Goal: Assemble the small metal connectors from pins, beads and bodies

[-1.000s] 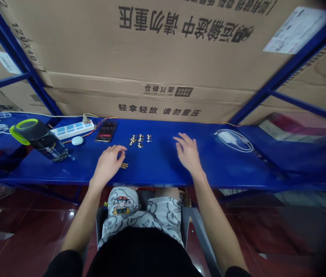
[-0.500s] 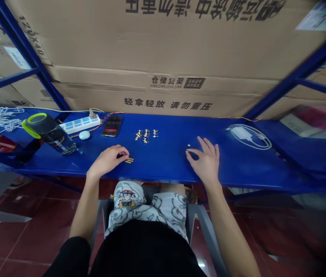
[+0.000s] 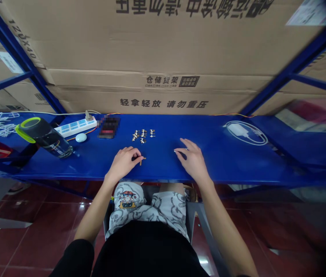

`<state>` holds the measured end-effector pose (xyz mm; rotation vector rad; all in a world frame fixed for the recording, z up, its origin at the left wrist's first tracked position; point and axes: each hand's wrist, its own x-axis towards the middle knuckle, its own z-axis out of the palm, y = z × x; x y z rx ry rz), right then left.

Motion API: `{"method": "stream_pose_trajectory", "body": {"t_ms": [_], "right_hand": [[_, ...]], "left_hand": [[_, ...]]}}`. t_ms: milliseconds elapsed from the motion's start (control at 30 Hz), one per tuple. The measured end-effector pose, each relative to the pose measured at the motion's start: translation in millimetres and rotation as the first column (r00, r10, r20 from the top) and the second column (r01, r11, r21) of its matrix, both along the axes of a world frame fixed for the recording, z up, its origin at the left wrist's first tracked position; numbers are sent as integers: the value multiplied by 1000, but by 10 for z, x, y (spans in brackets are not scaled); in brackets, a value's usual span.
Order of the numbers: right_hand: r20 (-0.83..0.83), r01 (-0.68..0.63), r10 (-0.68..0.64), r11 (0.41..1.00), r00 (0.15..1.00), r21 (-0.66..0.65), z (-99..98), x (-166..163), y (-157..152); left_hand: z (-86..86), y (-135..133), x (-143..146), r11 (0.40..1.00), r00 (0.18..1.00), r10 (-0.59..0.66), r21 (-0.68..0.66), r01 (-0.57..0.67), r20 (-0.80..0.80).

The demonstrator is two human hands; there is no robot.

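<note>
Over the front part of the blue tabletop, my left hand (image 3: pixel 124 163) is closed in a pinch. Small gold-brown strips (image 3: pixel 140 163) show at its fingertips, one pointing down and one sideways. To the right, my right hand (image 3: pixel 193 158) has thumb and index finger brought together on a tiny white piece (image 3: pixel 175 151), too small to name exactly. Between and beyond the hands lies a group of small white-and-gold parts (image 3: pixel 143 134), several of them, set out in rough columns.
A dark water bottle (image 3: pixel 49 138) lies tilted at the left, near a white power strip (image 3: pixel 77 126), a pale oval object (image 3: pixel 81 137) and a phone (image 3: pixel 109 127). A white charger with coiled cable (image 3: pixel 245 132) is at the right. Large cardboard boxes (image 3: pixel 163 46) stand behind the table (image 3: pixel 163 165).
My left hand has moved right, and the gold-brown strips that lay by its fingers are now at its fingertips. My right hand has moved left with the tiny white piece.
</note>
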<state>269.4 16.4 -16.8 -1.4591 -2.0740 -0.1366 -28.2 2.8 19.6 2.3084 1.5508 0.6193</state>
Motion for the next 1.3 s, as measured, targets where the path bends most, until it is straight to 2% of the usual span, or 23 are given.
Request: {"method": "stream_pose_trajectory", "body": {"t_ms": [100, 233, 400, 533, 667, 933, 1100, 1167, 1300], "right_hand": [[43, -40, 41, 999, 998, -29, 22, -200, -54], [52, -95, 95, 995, 994, -8, 18, -351, -84], [-17, -132, 132, 991, 991, -12, 22, -362, -83], [-122, -198, 185, 975, 975, -101, 87, -437, -119], [-202, -269, 238, 951, 950, -149, 119, -529, -144], [-154, -335, 314, 932, 937, -136, 87, -518, -114], [-117, -346, 332, 930, 936, -122, 89, -518, -114], [-118, -342, 328, 932, 937, -124, 95, -521, -115], [-125, -346, 331, 929, 935, -130, 106, -517, -116]], "left_hand": [[-58, 27, 96, 999, 1000, 20, 39, -20, -7], [-78, 58, 56, 1000, 999, -5, 26, 4, 37], [-91, 94, -5, 998, 993, -62, -4, 63, 100], [-113, 111, 13, 999, 995, -42, 22, 40, 90], [-96, 115, -33, 997, 989, -76, -7, 78, 125], [-53, 92, -120, 987, 971, -147, -32, 155, 186], [-49, 99, -308, 999, 1000, -11, 53, 10, 16], [-37, 96, -363, 997, 1000, 13, 78, -11, -27], [-20, 41, -206, 990, 999, 32, 138, -27, -34]]}}
